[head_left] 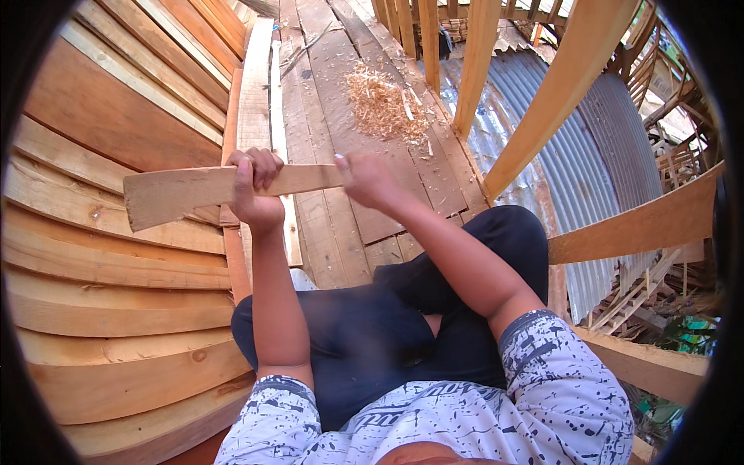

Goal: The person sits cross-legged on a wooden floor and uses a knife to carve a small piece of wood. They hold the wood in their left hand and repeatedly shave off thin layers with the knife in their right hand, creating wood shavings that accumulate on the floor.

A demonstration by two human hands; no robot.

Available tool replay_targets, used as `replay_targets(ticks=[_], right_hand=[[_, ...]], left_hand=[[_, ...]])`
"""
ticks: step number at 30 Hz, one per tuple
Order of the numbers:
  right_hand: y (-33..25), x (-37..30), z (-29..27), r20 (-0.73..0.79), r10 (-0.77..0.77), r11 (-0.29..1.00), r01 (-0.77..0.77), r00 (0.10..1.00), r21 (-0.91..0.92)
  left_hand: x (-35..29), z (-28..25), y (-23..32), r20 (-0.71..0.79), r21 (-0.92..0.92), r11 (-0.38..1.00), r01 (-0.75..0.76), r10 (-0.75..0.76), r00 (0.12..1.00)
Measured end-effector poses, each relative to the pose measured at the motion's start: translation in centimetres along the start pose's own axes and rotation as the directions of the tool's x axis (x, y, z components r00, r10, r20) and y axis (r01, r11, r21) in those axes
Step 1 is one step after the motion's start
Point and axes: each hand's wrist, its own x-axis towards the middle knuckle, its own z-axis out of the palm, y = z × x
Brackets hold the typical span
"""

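A flat, pale wooden piece (177, 195), broad at its left end and narrowing to a handle-like right end, is held level above the plank floor. Around its middle, my left hand (257, 184) is closed, with the fingers curled over the top edge. My right hand (367, 180) closes on the narrow right end, thumb up; it is slightly blurred, and whether anything else is in its palm is hidden.
Stacked boards (116, 263) line the left side. Wood shavings (381, 102) lie on the plank floor (322, 221) ahead. On the right stand wooden posts (542, 101), with corrugated metal sheets (577, 147) beyond them. A long pale strip (277, 93) lies beside the boards.
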Motion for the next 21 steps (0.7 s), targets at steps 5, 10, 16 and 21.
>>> replay_targets(ticks=[5,10,16,21], right_hand=[[1.2,-0.7,1.7,0.134,0.160,0.985,-0.167,0.978,0.044],[0.3,-1.0,1.5,0.098,0.086,0.996,-0.089,0.991,0.026],[4.6,0.8,1.2,0.083,0.195,0.949,-0.166,0.977,-0.269],[3.8,0.9,-1.9,0.120,0.217,0.930,-0.168,0.969,-0.328]], left_hand=[[0.1,0.2,-0.7,-0.104,0.021,1.000,-0.014,0.016,0.994],[-0.2,-0.1,-0.1,-0.066,-0.017,1.000,-0.013,0.012,0.998],[-0.1,-0.1,-0.4,-0.058,-0.035,0.999,-0.015,0.013,0.998],[-0.4,-0.2,-0.5,-0.034,-0.085,0.996,-0.032,0.029,0.999]])
